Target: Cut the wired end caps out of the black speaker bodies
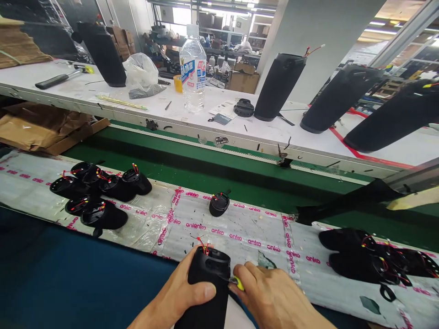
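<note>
My left hand (181, 292) grips a black cylindrical speaker body (209, 285) upright at the bottom centre; red and yellow wires stick out of its open top. My right hand (274, 297) holds a small tool with a yellow handle (238, 283) against the body's right side. Just beyond, a small black round part (219, 204) with wires lies alone on the plastic sheet (240, 228).
Several black wired parts (99, 192) are piled at the left, more (373, 260) at the right. A green conveyor belt (206, 167) runs behind. The white shelf (103, 98) carries a water bottle (192, 68), tall black speaker bodies (279, 87) and a hammer (63, 76).
</note>
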Demonstrator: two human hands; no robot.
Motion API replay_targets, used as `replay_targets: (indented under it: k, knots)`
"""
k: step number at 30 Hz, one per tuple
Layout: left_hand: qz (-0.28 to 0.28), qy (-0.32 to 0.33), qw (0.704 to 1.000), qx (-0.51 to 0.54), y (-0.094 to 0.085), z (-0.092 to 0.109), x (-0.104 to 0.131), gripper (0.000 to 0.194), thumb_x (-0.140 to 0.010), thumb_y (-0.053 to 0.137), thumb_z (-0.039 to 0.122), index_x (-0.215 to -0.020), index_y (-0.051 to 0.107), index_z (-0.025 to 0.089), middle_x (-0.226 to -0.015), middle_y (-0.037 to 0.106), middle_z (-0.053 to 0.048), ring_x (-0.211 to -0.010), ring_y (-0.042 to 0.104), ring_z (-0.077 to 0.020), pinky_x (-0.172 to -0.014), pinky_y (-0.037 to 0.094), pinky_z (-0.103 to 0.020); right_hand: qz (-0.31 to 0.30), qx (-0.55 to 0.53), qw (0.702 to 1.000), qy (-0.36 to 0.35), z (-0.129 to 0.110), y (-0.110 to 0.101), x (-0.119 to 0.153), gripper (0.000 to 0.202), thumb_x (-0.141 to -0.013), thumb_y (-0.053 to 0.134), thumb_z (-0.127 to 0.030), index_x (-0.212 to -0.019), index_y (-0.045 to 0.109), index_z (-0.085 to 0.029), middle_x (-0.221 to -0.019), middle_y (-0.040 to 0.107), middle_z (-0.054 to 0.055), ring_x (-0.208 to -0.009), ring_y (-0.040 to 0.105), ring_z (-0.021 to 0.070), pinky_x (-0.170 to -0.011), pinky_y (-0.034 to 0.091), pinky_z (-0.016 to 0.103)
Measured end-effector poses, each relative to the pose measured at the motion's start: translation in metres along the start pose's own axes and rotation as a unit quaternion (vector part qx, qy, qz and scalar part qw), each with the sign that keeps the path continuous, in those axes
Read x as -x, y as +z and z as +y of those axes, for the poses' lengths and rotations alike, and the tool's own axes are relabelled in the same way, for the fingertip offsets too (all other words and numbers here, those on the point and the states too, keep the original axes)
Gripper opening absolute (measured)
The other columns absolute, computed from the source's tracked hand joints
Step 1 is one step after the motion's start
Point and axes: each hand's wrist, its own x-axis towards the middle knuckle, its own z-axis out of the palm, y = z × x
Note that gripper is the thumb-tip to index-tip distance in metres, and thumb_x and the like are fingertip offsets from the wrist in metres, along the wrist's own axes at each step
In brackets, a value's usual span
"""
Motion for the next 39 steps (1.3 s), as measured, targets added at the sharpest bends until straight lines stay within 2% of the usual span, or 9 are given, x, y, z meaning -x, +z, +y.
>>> replay_targets:
  k: [7,9,12,14,19,23,28,32,39]
  knots:
    - [0.056,-0.005,0.995,-0.085,0.004,0.004,0.003,0.080,-0.067,0.084,0.059,-0.133,0.054,0.025,-0.120,0.067,-0.006,-0.123,0.056,-0.0362,-0.107,0.040,-0.048,-0.019,-0.007,1.000,-0.005,0.000,0.003,0.001,0.022,-0.095,0.070,-0.028,-0.095,0.049,-0.024,-0.072,0.062,-0.004,-0.049,0.062,0.0201,-0.044,0.028,0.038]
    - [0.048,-0.001,0.997,-0.067,0.004,0.003,0.001,0.081,-0.066,0.085,0.058,-0.134,0.054,0.025,-0.118,0.067,-0.006,-0.123,0.056,-0.0356,-0.107,0.040,-0.047,0.018,-0.053,0.998,0.004,0.001,0.007,0.002,0.012,-0.105,0.056,-0.030,-0.097,0.049,-0.024,-0.074,0.063,-0.004,-0.054,0.064,0.0195,-0.047,0.034,0.036]
    - [0.002,-0.028,0.999,0.034,0.002,-0.002,0.000,0.073,-0.071,0.080,0.058,-0.131,0.057,0.023,-0.112,0.068,-0.006,-0.113,0.061,-0.0331,-0.098,0.045,-0.044,0.109,-0.166,0.978,0.057,0.003,0.008,0.003,0.029,-0.114,0.024,-0.033,-0.099,0.047,-0.025,-0.073,0.064,-0.005,-0.057,0.065,0.0158,-0.053,0.042,0.031]
    - [-0.007,-0.054,0.995,0.080,0.000,-0.007,0.002,0.074,-0.074,0.078,0.057,-0.135,0.056,0.022,-0.112,0.069,-0.008,-0.107,0.064,-0.0319,-0.091,0.048,-0.042,0.137,-0.223,0.960,0.104,0.004,0.005,0.004,0.032,-0.115,0.020,-0.036,-0.101,0.047,-0.026,-0.072,0.065,-0.007,-0.055,0.063,0.0136,-0.055,0.044,0.028]
    - [0.037,-0.072,0.993,0.089,-0.007,-0.010,0.007,0.083,-0.080,0.074,0.054,-0.153,0.044,0.027,-0.138,0.065,-0.011,-0.134,0.053,-0.0368,-0.112,0.041,-0.050,0.076,-0.188,0.974,0.101,0.003,-0.004,0.005,0.025,-0.114,0.027,-0.037,-0.103,0.048,-0.027,-0.076,0.069,-0.006,-0.059,0.069,0.0158,-0.052,0.041,0.030]
    - [-0.031,-0.038,0.997,0.060,-0.007,0.000,0.003,0.070,-0.084,0.074,0.047,-0.146,0.053,0.023,-0.140,0.065,-0.010,-0.133,0.056,-0.0363,-0.116,0.039,-0.052,0.039,-0.124,0.990,0.054,0.002,-0.002,0.003,0.006,-0.109,0.044,-0.028,-0.104,0.046,-0.025,-0.080,0.067,-0.006,-0.062,0.071,0.0186,-0.051,0.038,0.033]
    - [-0.022,-0.015,0.997,0.077,-0.003,-0.004,0.001,0.075,-0.077,0.080,0.048,-0.143,0.054,0.021,-0.134,0.067,-0.013,-0.127,0.059,-0.0393,-0.109,0.045,-0.053,0.011,-0.080,0.996,0.039,0.001,0.000,0.003,0.029,-0.092,0.073,-0.020,-0.101,0.046,-0.025,-0.078,0.064,-0.007,-0.060,0.069,0.0187,-0.049,0.036,0.034]
    - [0.039,-0.028,0.997,0.053,-0.005,-0.009,0.003,0.080,-0.074,0.082,0.049,-0.144,0.054,0.023,-0.141,0.064,-0.013,-0.136,0.052,-0.0410,-0.114,0.040,-0.054,0.025,-0.065,0.997,0.028,0.000,0.002,0.002,0.033,-0.089,0.076,-0.019,-0.101,0.045,-0.025,-0.077,0.063,-0.007,-0.059,0.068,0.0182,-0.048,0.035,0.034]
    - [0.002,0.010,1.000,0.024,-0.001,0.005,0.000,0.067,-0.075,0.080,0.051,-0.132,0.060,0.021,-0.130,0.070,-0.011,-0.129,0.057,-0.0394,-0.112,0.041,-0.053,0.039,-0.060,0.997,0.018,0.000,-0.001,0.000,0.028,-0.093,0.071,-0.020,-0.101,0.045,-0.025,-0.075,0.062,-0.007,-0.058,0.067,0.0172,-0.049,0.036,0.034]
